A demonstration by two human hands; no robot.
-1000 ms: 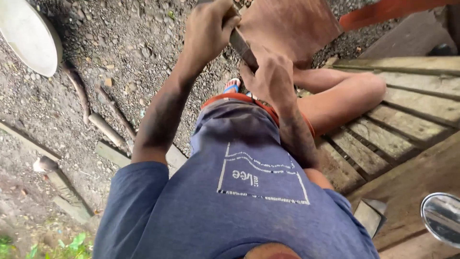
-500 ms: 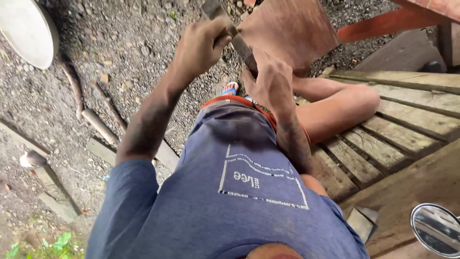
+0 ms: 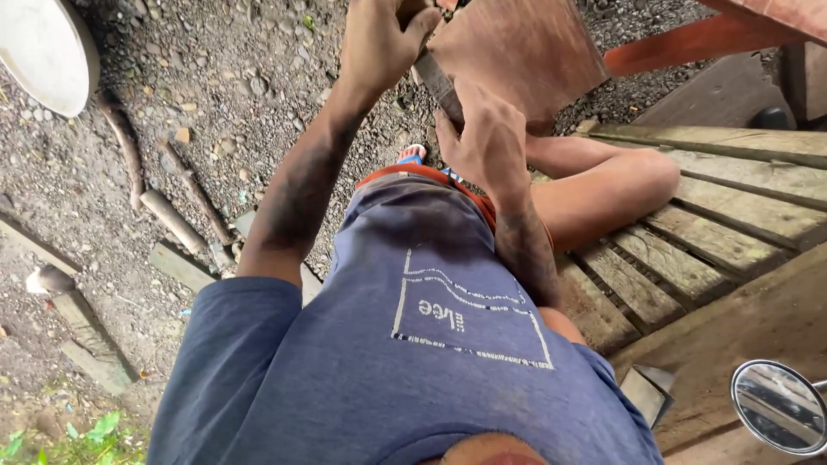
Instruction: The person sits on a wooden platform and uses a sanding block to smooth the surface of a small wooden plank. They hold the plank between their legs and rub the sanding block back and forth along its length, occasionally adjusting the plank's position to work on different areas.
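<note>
My left hand (image 3: 379, 43) is closed around the upper end of a long metal knife (image 3: 435, 79) near the top of the view. The blade runs down and right across the edge of a reddish-brown wooden board (image 3: 517, 52). My right hand (image 3: 487, 142) is curled over the blade's lower end, right against the board's bottom corner. Its fingers hide where the blade ends. Both forearms reach out over my blue shirt (image 3: 413, 344). My bare knee (image 3: 620, 176) lies to the right.
I sit on a slatted wooden bench (image 3: 732, 232) above gravel ground (image 3: 224, 77). Sticks and wood offcuts (image 3: 172, 220) lie on the left, with a pale round object (image 3: 43, 47) at top left. A round mirror (image 3: 780, 405) is at bottom right, and a red wooden rail (image 3: 689, 39) at top right.
My left hand has moved a little up and right with the knife end. My right hand stays at the board's corner.
</note>
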